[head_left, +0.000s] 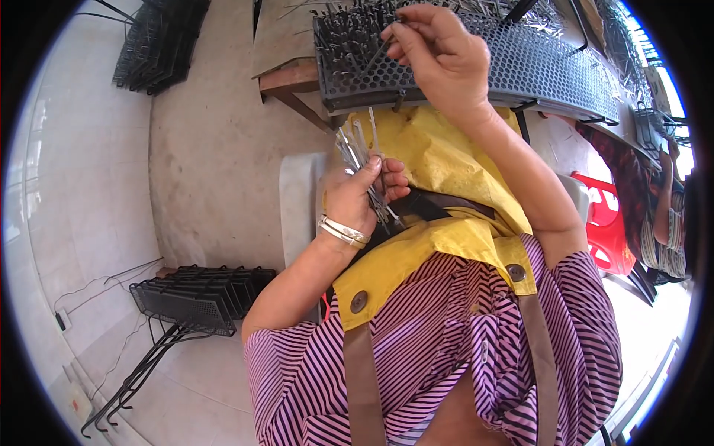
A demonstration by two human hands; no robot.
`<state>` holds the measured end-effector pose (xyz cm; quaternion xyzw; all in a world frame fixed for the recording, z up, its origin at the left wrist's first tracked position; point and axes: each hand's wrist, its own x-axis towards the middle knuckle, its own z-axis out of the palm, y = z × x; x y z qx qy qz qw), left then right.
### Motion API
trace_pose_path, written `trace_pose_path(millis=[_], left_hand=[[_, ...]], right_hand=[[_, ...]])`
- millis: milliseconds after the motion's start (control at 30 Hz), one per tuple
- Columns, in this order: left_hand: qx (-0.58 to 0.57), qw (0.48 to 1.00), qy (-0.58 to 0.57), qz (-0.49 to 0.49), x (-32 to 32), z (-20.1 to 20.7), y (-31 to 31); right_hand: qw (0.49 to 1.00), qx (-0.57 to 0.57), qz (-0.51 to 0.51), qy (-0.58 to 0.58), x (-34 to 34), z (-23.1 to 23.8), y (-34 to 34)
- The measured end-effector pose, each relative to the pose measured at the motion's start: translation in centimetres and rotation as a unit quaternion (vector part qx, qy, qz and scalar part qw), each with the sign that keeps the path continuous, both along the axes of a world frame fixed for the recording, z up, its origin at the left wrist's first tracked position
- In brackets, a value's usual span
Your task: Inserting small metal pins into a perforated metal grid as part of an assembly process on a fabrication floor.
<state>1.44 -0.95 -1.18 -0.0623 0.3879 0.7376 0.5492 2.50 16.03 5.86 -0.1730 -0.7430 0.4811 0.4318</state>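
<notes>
My left hand (pixel 353 201) is closed round a bundle of thin silvery metal strips (pixel 357 149), held in front of my yellow apron. The strips' upper ends fan out above my thumb, and their lower ends poke out below my fingers. Farther off, my right hand (pixel 454 67) is raised over a black perforated rack (pixel 520 59). Its thumb and index finger pinch a thin dark metal strip (pixel 381 53) that slants down to the rack's left part. Many similar strips (pixel 346 44) stand upright there, packed close together. Where the pinched strip's lower end sits, I cannot tell.
A wooden support (pixel 294 78) stands beside the rack's left end. Stacked black racks (pixel 197 297) with long hooked rods lie at lower left, more racks (pixel 160 44) at upper left. On the right are a red plastic stool (pixel 606 223) and another person's arm (pixel 664 201).
</notes>
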Motion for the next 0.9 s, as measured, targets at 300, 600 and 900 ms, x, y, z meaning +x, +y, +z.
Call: trace_pose_path(millis=[300,600,900], left_hand=[[-0.01,1.0,0.001,0.008,0.0,0.6,0.1],[0.007,1.0,-0.006,-0.003,-0.1,0.1,0.1],[0.05,0.998,0.032,-0.025,0.2,0.5,0.4]], right_hand=[[0.898,0.426,0.103,-0.049,-1.4,-2.2,0.6],[0.892,0.422,0.093,-0.132,-1.1,-2.8,-0.2],[0.92,-0.228,0.201,-0.246,2.6,-1.9,-0.6]])
